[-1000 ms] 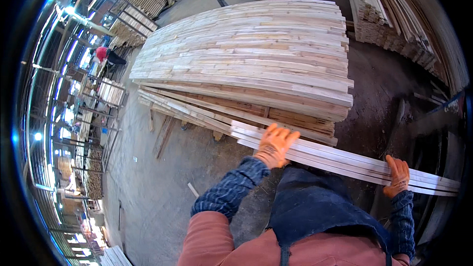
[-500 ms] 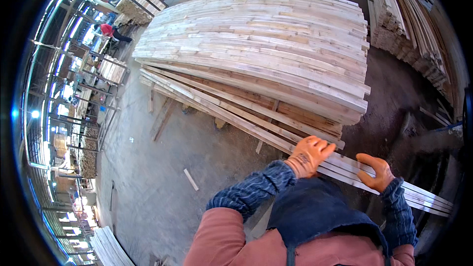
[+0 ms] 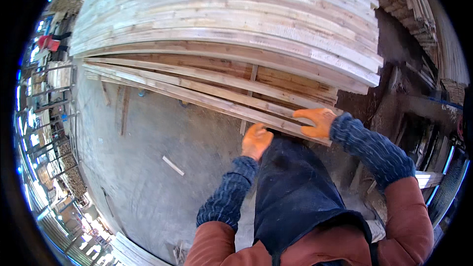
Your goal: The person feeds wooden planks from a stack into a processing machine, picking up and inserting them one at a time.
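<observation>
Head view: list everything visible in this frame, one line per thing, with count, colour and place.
Big stack of long pale wooden boards: one stack, light wood, fills the upper middle.
Long thin pale wooden planks: a few, light wood, at the stack's lower edge, running toward the hands.
Small loose wooden offcut: one, pale, on the grey concrete floor.
Further stacked timber: pale, far right edge.
Another person in a red top: one, far left.
Dark blue apron: one, lower centre.
Left hand: orange glove, at the near plank's edge.
Right hand: orange glove, resting on the plank end; whether its fingers grip is unclear.
</observation>
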The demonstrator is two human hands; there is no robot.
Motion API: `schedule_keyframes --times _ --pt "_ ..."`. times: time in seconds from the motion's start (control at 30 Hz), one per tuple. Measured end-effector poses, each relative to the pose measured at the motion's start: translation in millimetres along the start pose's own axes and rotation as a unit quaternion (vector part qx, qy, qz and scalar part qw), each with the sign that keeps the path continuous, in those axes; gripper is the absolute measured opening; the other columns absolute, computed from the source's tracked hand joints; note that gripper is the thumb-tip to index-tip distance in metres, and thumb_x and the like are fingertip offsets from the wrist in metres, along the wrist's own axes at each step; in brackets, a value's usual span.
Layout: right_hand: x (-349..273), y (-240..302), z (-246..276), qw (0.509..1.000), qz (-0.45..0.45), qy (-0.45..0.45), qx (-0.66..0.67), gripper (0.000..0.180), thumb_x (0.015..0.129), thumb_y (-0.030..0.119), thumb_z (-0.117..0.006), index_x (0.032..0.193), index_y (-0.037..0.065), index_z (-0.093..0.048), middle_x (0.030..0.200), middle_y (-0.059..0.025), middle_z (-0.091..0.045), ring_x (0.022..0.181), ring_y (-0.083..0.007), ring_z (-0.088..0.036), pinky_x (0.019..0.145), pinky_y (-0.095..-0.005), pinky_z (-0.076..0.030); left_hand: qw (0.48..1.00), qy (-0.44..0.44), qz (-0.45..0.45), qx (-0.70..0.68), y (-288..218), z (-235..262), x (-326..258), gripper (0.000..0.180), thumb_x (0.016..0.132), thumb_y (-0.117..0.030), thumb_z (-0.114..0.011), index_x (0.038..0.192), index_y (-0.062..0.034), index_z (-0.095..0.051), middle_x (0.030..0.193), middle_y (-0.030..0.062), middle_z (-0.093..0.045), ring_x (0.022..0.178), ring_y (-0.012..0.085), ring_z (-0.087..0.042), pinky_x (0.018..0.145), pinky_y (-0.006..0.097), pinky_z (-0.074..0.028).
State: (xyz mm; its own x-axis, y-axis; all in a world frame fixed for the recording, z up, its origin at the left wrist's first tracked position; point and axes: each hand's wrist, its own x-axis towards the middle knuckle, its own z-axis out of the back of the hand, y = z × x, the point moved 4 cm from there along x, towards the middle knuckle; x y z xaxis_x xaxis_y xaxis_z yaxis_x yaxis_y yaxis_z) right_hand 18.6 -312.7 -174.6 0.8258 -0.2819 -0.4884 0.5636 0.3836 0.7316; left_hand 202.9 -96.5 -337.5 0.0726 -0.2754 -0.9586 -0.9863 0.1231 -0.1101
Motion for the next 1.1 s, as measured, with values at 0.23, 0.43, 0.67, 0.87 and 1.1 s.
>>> schedule_keyframes --times 0.23,0.43,0.67,0.87,1.1 --pt "134 -96 -110 0.987 -0.155 0.032 0.006 0.075 0.093 0.044 -0.061 0.155 0.009 -0.038 0.157 -0.0219 -0.044 0.144 -0.0400 -0.042 0.121 -0.0459 -0.034 0.977 0.117 -0.155 0.086 -102 81 134 0.045 0.099 -0.027 -0.060 0.140 -0.0116 -0.050 0.120 0.0133 -0.064 0.115 0.0277 -0.061 0.096 0.050 -0.050" --pt "168 -147 -162 0.969 -0.243 0.050 -0.014 0.081 0.090 0.050 -0.062 0.159 0.020 -0.032 0.154 -0.0235 -0.046 0.140 -0.0417 -0.047 0.118 -0.0452 -0.037 0.938 -0.227 -0.213 0.154 -135 63 206 0.074 0.092 -0.044 -0.068 0.155 -0.0198 -0.036 0.148 0.0126 -0.053 0.124 0.0344 -0.055 0.101 0.059 -0.045" --pt "181 -172 -159 0.959 -0.245 0.127 0.060 0.083 0.088 0.053 -0.065 0.159 0.022 -0.034 0.154 -0.0216 -0.048 0.141 -0.0388 -0.047 0.119 -0.0412 -0.037 0.911 -0.320 -0.219 0.143 -129 39 185 0.113 0.073 -0.034 -0.085 0.161 -0.0273 -0.014 0.155 0.0109 -0.041 0.125 0.0352 -0.050 0.095 0.061 -0.045" --pt "178 -164 -152 0.961 -0.235 0.122 0.083 0.084 0.085 0.054 -0.069 0.155 0.016 -0.042 0.152 -0.0233 -0.049 0.139 -0.0402 -0.049 0.117 -0.0447 -0.039 0.931 -0.288 -0.167 0.149 -138 18 156 0.114 0.075 -0.019 -0.084 0.162 -0.0316 -0.011 0.153 0.0104 -0.042 0.127 0.0360 -0.047 0.100 0.065 -0.041" --pt "179 -178 -155 0.947 -0.284 0.104 0.105 0.078 0.087 0.050 -0.069 0.154 0.017 -0.045 0.120 -0.0187 -0.071 0.106 -0.0340 -0.067 0.099 -0.0448 -0.052 0.929 -0.264 -0.219 0.138 -121 50 168 0.070 0.089 -0.027 -0.070 0.151 -0.0229 -0.038 0.144 0.0126 -0.051 0.126 0.0344 -0.051 0.097 0.061 -0.044"
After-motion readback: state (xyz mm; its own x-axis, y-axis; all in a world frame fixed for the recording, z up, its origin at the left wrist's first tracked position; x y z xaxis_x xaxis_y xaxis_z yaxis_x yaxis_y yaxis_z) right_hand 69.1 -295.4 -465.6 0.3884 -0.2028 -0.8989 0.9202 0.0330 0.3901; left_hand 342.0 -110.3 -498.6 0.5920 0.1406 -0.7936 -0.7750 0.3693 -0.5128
